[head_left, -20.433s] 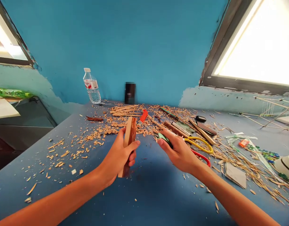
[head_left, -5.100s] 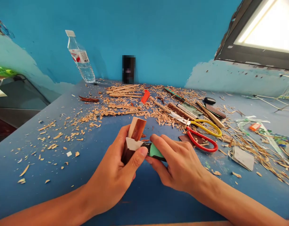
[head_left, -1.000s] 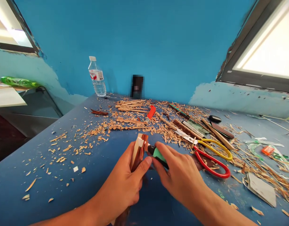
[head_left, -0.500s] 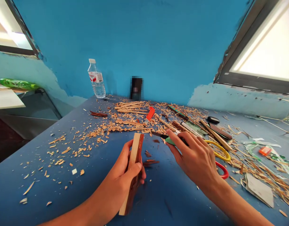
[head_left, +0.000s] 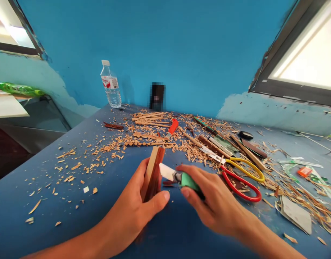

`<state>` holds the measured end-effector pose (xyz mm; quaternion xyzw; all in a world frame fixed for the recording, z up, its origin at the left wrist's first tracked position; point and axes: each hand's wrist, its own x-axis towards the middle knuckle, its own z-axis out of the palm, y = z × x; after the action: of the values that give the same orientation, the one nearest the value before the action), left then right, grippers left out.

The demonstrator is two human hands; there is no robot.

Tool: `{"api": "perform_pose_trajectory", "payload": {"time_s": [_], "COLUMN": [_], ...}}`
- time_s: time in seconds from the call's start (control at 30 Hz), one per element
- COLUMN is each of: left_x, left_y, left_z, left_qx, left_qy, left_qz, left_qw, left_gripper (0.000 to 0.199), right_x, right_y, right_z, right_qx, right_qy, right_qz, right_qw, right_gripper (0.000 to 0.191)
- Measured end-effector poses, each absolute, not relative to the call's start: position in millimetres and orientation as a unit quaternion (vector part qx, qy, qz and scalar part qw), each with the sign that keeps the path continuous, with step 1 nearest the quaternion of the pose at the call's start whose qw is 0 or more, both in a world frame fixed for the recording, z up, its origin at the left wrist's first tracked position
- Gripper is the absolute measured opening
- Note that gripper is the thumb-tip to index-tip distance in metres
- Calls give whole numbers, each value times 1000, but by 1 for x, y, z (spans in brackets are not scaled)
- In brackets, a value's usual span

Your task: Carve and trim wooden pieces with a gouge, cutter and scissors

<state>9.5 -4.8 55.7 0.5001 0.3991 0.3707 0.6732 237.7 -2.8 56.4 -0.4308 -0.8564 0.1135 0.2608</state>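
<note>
Gripping wood block (head_left: 153, 172) – L fingers (head_left: 160, 200) wrapped round it, R fingers (head_left: 186, 193) closed on green-handled knife (head_left: 189, 181)

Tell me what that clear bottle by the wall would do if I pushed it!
The bottle would probably tip if pushed near its white cap, since it stands tall on a small base. Once down, it might roll, because its sides look round. Its clear plastic looks thin, so it may squeeze in a little.

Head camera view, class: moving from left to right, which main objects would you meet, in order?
Green plastic item, water bottle, wood block in left hand, green-handled knife in right hand, scissors, grey sheet.
</note>
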Motion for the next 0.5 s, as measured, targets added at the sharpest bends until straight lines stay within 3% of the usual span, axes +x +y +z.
{"api": "perform_pose_trajectory", "payload": {"time_s": [0.2,0.33,0.5], "left_x": [11,13,19], "left_y": [-9,-11,-12], "left_z": [55,52,47], "left_qx": [527,519,505], "left_qy": [367,411,447], "left_qz": [377,356,374], "left_qw": [668,659,636], "left_gripper": [62,67,57], "right_x": [223,219,212], "right_y": [-15,-13,-19], "right_z": [54,51,47], "right_qx": [-394,-413,-433], "right_qy": [-895,-883,-856], "right_qz": [99,-26,-127], "right_qw": [184,223,253], "right_gripper": [32,35,36]}}
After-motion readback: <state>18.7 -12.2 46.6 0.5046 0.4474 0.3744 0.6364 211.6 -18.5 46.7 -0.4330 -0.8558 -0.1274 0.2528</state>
